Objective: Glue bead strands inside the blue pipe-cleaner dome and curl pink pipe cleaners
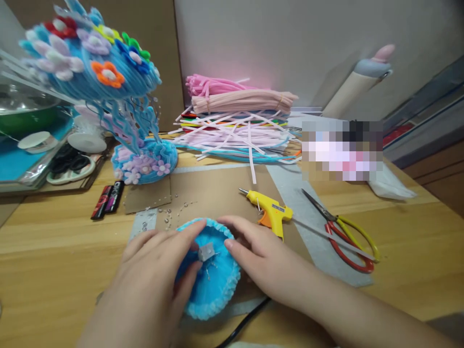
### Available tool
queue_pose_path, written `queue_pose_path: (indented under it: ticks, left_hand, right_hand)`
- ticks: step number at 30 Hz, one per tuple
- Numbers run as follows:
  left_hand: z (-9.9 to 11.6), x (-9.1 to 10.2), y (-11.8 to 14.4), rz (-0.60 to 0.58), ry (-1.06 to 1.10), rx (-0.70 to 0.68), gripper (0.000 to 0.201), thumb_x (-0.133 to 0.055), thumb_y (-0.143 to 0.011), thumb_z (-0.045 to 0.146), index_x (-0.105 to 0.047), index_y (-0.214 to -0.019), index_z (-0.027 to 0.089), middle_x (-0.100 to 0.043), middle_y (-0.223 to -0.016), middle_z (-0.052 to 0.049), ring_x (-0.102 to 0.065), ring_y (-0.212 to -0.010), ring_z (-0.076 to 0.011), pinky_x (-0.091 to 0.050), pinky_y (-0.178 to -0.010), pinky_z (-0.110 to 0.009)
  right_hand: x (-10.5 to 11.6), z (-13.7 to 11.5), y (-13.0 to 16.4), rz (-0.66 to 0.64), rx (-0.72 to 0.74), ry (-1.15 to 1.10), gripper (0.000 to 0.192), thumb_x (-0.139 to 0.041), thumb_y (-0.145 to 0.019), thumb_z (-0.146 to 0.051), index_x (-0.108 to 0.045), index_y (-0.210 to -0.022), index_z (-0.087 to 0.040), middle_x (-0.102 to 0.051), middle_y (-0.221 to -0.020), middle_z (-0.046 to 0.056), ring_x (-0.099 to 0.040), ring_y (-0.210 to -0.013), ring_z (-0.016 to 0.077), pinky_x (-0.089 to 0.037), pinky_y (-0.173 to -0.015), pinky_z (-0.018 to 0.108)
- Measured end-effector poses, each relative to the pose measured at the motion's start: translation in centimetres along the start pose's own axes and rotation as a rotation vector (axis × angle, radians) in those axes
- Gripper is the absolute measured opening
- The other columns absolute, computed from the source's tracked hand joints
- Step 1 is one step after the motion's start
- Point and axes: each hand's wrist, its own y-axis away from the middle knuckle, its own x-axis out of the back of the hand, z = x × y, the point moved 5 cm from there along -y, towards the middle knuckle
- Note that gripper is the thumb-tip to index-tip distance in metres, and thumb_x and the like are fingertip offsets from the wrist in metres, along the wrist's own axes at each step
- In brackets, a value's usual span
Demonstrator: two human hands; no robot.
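Wooden table (54,241) (cluttered), cardboard sheet (203,193), grey wall (290,38)

I make out white letters on the black-and-red tubes (108,199) at near left, possibly "DK"; nothing else reads.

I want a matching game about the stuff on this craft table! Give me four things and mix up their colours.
Things:
1. glue gun
2. scissors
3. fuzzy dish between the left hand and the right hand
4. bundle on top of the pipe cleaner pile

Colours:
A. light blue
B. pink
C. yellow with an orange trigger
D. red and yellow handles

Pairs: 1-C, 2-D, 3-A, 4-B
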Motion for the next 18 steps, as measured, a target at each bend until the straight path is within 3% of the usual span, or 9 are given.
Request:
queue_pose_path:
  ticks: [4, 7, 12, 18]
  left_hand:
    - [0.1, -0.2, -0.3, -0.046, 0.011, 0.036, 0.043, -0.050, -0.085, 0.019, -0.048, -0.127, 0.029, -0.070, -0.100, -0.002, -0.063, -0.088, -0.0241, -0.041, -0.083, -0.042]
    - [0.3, -0.2, -0.6, -0.052, 0.032, 0.075, 0.035, -0.052, -0.083, 0.018, -0.053, -0.117, 0.028, -0.069, -0.097, -0.002, -0.061, -0.088, -0.0245, -0.040, -0.080, -0.042]
    - [0.8, -0.4, -1.2, -0.119, 0.048, 0.144, 0.005, -0.056, -0.080, 0.019, -0.056, -0.081, 0.024, -0.064, -0.080, 0.000, -0.057, -0.077, -0.0223, -0.039, -0.072, -0.039]
    - [1.1, -0.4, -1.1, -0.111, 0.107, 0.123, 0.008, -0.056, -0.081, 0.017, -0.059, -0.082, 0.025, -0.065, -0.082, 0.000, -0.057, -0.080, -0.0211, -0.038, -0.075, -0.039]
  right_hand:
    - [-1.0, 0.8, 0.4, -0.041, -0.046, -0.211, 0.031, -0.049, -0.092, -0.030, -0.056, -0.122, -0.024, -0.064, -0.085, 0.002, -0.062, -0.078, 0.0182, -0.051, -0.067, 0.029]
    - [-1.7, 1.5, 0.9, -0.071, -0.090, -0.391, 0.037, -0.049, -0.092, -0.036, -0.050, -0.127, -0.023, -0.061, -0.084, 0.002, -0.058, -0.066, 0.0145, -0.050, -0.055, 0.025]
    - [-2.2, 1.8, 1.2, -0.064, -0.066, -0.518, 0.033, -0.050, -0.093, -0.037, -0.050, -0.124, -0.025, -0.060, -0.100, 0.004, -0.057, -0.072, 0.0129, -0.050, -0.058, 0.023]
    - [-2.6, 2.0, 1.3, -0.117, -0.065, -0.558, 0.035, -0.050, -0.093, -0.039, -0.048, -0.126, -0.026, -0.059, -0.083, 0.000, -0.058, -0.072, 0.0154, -0.050, -0.062, 0.026]
